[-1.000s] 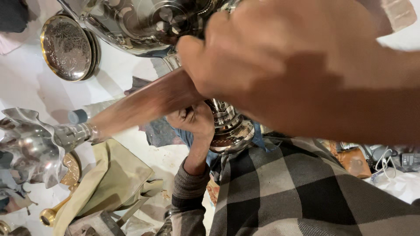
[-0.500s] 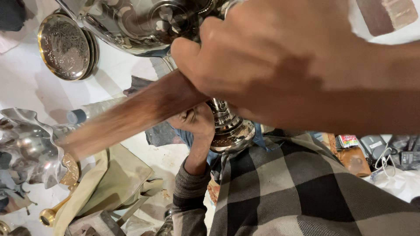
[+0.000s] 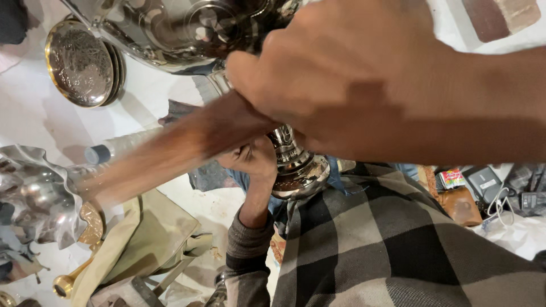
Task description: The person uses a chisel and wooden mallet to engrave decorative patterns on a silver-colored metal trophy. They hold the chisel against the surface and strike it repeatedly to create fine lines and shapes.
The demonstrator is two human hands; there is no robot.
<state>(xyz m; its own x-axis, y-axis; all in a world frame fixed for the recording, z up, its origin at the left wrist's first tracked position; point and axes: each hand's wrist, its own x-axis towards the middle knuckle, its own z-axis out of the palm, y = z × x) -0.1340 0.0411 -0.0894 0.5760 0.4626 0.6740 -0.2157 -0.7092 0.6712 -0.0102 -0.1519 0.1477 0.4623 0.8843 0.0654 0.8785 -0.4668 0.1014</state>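
The silver trophy cup (image 3: 187, 28) sits close under my view, its ringed stem (image 3: 293, 162) running down toward my checked shirt. My right hand (image 3: 364, 79) is clenched around a brown wooden handle (image 3: 187, 142), blurred, slanting down-left from the stem. My left hand (image 3: 250, 159) grips the stem from below, fingers curled. Left of the cup lie stacked engraved plates (image 3: 79, 62) on white cloth

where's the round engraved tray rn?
Head view, upper left: the round engraved tray lies on the white surface, beside the big shiny metal vessel and above the wavy silver bowl.
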